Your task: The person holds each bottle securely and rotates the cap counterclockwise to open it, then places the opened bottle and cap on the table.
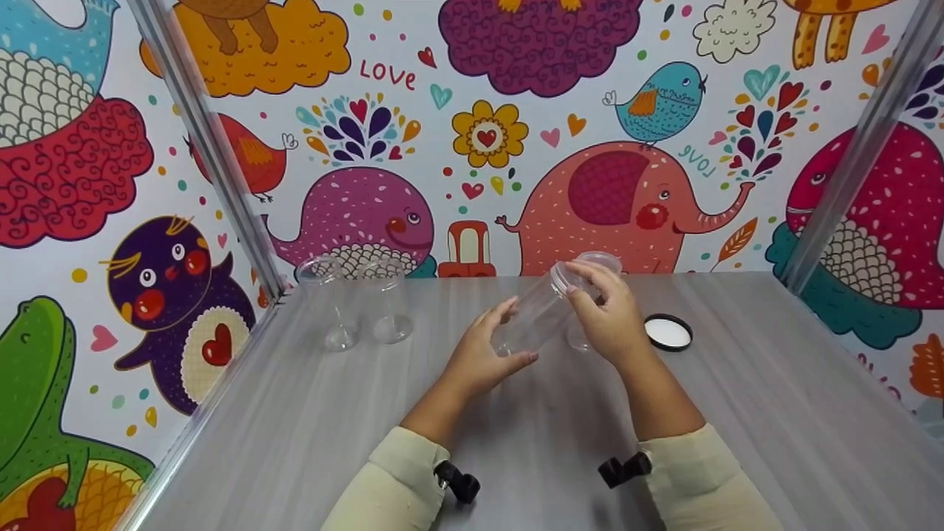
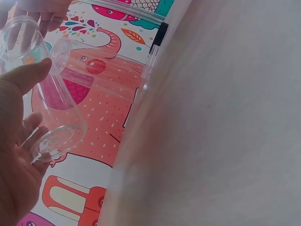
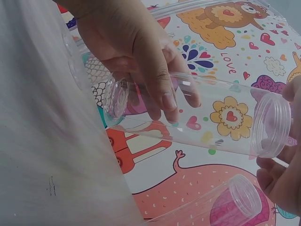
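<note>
A clear, see-through cylindrical jar (image 1: pixel 532 316) with a threaded neck is tilted in the air between both hands, its mouth up to the right. My left hand (image 1: pixel 478 354) holds it near the base, thumb on one side and fingers on the other. At the threaded rim, my right hand (image 1: pixel 611 313) grips the neck. The right wrist view shows the jar (image 3: pixel 202 115) lengthwise, with the left hand (image 3: pixel 136 52) around its lower part. Partly hidden behind the right hand, a second clear jar (image 1: pixel 580 338) stands upright on the table.
Two more clear jars, one (image 1: pixel 339 313) beside another (image 1: pixel 391 306), stand at the back left of the grey table (image 1: pixel 295 435). A black-rimmed lid with a white inside (image 1: pixel 669 332) lies right of the right hand. Printed panels (image 1: pixel 479 192) with metal posts enclose the table.
</note>
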A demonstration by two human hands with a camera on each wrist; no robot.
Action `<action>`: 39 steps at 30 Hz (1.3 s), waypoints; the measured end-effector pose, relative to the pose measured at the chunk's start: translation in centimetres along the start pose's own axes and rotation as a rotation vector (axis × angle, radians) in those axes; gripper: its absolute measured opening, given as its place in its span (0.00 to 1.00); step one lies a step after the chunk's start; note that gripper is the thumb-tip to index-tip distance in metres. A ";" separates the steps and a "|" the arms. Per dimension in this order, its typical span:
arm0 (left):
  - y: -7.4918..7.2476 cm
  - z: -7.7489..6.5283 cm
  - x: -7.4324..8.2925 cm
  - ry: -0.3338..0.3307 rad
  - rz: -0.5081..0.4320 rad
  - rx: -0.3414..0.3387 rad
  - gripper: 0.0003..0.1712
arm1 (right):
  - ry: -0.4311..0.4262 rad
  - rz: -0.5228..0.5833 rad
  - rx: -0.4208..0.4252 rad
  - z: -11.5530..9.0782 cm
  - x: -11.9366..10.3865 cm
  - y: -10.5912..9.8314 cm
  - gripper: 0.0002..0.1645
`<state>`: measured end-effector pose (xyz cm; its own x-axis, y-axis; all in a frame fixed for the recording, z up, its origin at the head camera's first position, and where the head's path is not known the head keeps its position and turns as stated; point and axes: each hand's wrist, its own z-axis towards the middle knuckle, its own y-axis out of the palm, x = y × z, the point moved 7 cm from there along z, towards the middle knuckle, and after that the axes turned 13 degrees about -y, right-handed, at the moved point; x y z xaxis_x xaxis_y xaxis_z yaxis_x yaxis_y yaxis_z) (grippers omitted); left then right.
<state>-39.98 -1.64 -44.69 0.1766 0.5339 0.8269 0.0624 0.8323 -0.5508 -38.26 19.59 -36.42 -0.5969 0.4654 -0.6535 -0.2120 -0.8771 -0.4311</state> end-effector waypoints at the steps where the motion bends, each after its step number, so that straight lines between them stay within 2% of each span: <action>1: 0.0 0.0 0.0 -0.002 0.003 0.002 0.56 | -0.006 0.014 0.002 0.0 0.0 0.0 0.25; 9: -0.2 -0.1 0.0 -0.029 -0.003 0.014 0.57 | -0.026 0.056 -0.002 -0.1 -0.3 0.2 0.29; 14: -0.2 -0.2 0.0 -0.023 -0.010 0.011 0.58 | -0.033 0.069 -0.002 -0.1 -0.4 0.2 0.29; 18: -0.1 -0.2 0.0 -0.021 -0.005 0.007 0.58 | -0.009 0.018 0.004 0.0 -0.2 0.2 0.27; 23: -0.1 -0.2 0.0 -0.014 -0.003 0.007 0.59 | 0.063 -0.077 -0.012 -0.1 0.3 0.2 0.36; 29: -0.2 -0.2 -0.1 -0.024 -0.014 0.008 0.58 | 0.080 -0.084 -0.010 -0.2 0.2 0.1 0.36; 35: -0.6 0.2 -0.7 -0.031 -0.074 0.028 0.56 | 0.027 -0.058 0.063 -0.1 0.0 -0.4 0.31; 39: -1.2 0.6 -1.5 -0.042 -0.143 0.067 0.56 | 0.017 -0.021 0.077 0.0 0.0 -0.5 0.32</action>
<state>-40.93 -3.37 -45.20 0.1294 0.4139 0.9011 0.0176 0.9076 -0.4195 -38.16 20.04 -36.24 -0.5787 0.4848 -0.6558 -0.2832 -0.8735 -0.3958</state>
